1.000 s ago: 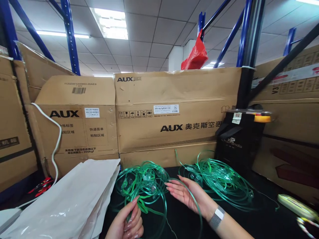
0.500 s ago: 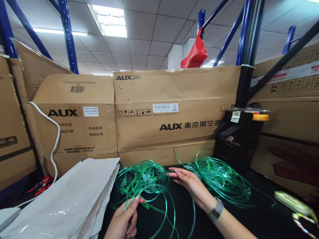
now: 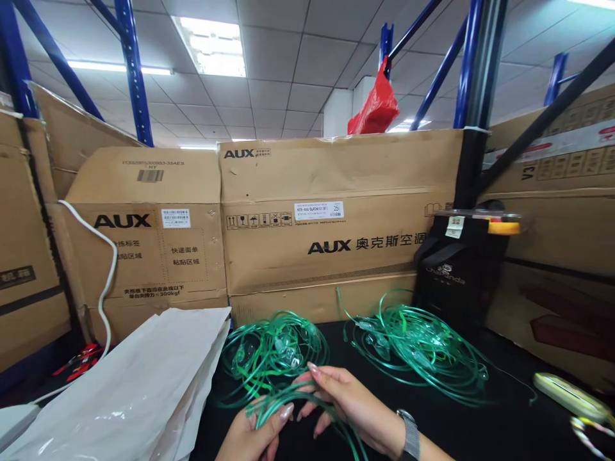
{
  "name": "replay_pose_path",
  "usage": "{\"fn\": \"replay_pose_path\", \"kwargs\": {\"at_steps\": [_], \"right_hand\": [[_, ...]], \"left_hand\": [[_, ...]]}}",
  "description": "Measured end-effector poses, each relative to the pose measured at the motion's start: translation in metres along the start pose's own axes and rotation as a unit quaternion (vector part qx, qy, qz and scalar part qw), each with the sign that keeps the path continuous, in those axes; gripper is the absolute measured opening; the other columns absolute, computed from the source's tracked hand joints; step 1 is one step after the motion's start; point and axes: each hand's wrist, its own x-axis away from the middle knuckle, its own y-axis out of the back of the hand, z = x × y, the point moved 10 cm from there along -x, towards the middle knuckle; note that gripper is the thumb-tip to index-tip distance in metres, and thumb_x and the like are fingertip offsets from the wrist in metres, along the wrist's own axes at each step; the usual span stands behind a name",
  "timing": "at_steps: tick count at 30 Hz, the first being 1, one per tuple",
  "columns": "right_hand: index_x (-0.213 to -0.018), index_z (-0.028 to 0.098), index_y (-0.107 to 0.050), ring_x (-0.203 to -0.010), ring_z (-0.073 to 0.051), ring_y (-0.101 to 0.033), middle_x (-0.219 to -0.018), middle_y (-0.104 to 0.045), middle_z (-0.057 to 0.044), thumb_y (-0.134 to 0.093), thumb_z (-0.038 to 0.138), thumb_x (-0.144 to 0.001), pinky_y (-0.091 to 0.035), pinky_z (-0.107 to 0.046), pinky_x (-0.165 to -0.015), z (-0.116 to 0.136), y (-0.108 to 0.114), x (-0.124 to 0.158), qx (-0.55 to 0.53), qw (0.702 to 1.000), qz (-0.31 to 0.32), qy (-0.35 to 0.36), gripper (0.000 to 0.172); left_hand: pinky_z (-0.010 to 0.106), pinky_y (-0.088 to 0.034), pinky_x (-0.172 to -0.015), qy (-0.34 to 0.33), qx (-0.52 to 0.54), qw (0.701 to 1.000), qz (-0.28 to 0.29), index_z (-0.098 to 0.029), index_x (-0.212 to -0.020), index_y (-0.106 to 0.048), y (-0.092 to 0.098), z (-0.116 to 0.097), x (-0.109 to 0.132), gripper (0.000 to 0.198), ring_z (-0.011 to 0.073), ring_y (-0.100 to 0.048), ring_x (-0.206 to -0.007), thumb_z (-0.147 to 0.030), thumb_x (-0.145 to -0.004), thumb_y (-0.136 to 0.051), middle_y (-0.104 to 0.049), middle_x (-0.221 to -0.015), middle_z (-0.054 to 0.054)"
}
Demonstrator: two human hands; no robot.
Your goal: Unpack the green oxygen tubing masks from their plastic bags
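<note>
Several loops of clear green tubing (image 3: 298, 394) are gathered between my hands, low over the black tabletop. My left hand (image 3: 262, 432) pinches the loops between thumb and fingers. My right hand (image 3: 360, 403) is closed around the same loops a little to the right, with the tubing hanging down below it. Just beyond lies a tangled pile of green tubing (image 3: 276, 346) with clear plastic parts in it. A second, larger pile of green tubing (image 3: 418, 349) rests to the right of my right hand.
White plastic sheets or bags (image 3: 129, 384) are stacked at the left. Large cardboard boxes (image 3: 336, 269) form a wall behind. A black bag (image 3: 446, 269) stands at the back right, and a pale green case (image 3: 571, 394) with a strap lies at the right.
My right hand has come down and left, from the pile's right edge to beside my left hand. The open loops between them are now gathered into a tighter bundle.
</note>
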Motion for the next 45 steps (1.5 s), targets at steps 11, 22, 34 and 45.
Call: {"fn": "replay_pose_path", "kwargs": {"at_steps": [11,22,34,45], "right_hand": [[-0.123,0.029,-0.043,-0.061,-0.011,-0.049,-0.070,-0.052,0.005,-0.065,0.013,-0.068,-0.039,-0.020,-0.057,0.012,-0.004,0.013,0.471,0.876,-0.063,0.086,0.062],[-0.076,0.020,-0.042,-0.031,-0.010,-0.045,-0.048,-0.050,0.005,-0.037,0.056,-0.082,-0.034,-0.019,-0.031,0.026,0.038,-0.004,0.165,0.980,-0.074,0.082,0.037],[-0.094,0.018,-0.048,-0.028,-0.005,-0.030,-0.058,-0.058,0.001,-0.053,0.045,-0.072,-0.035,-0.023,-0.033,0.111,0.211,0.073,0.077,0.853,-0.467,0.220,0.036],[-0.134,0.009,-0.025,-0.129,-0.035,-0.009,-0.140,-0.017,-0.019,-0.043,0.019,-0.076,-0.014,-0.056,-0.099,0.136,0.183,0.086,0.391,0.710,-0.547,0.210,0.062]], "left_hand": [[0.020,-0.014,-0.029,-0.007,-0.057,0.997,0.041,-0.014,-0.046,-0.058,-0.003,0.002,0.000,0.055,0.0019,-0.016,-0.023,-0.068,-0.055,-0.058,-0.030,-0.024,-0.010],[0.025,-0.048,-0.055,0.023,0.131,0.991,-0.024,-0.014,-0.082,-0.070,0.002,-0.014,0.009,0.049,0.0162,-0.063,-0.055,-0.055,-0.056,-0.070,-0.069,-0.057,0.005],[0.035,-0.047,-0.080,0.015,0.117,0.993,0.004,-0.019,-0.093,-0.071,0.002,-0.005,0.006,0.048,0.0325,-0.054,-0.108,-0.042,-0.051,-0.078,-0.038,-0.138,0.013],[0.040,-0.017,-0.108,0.019,0.201,0.978,0.048,-0.018,-0.091,-0.070,-0.010,-0.007,0.008,0.040,0.0267,-0.048,-0.116,-0.029,-0.054,-0.080,-0.068,-0.105,0.011]]}}
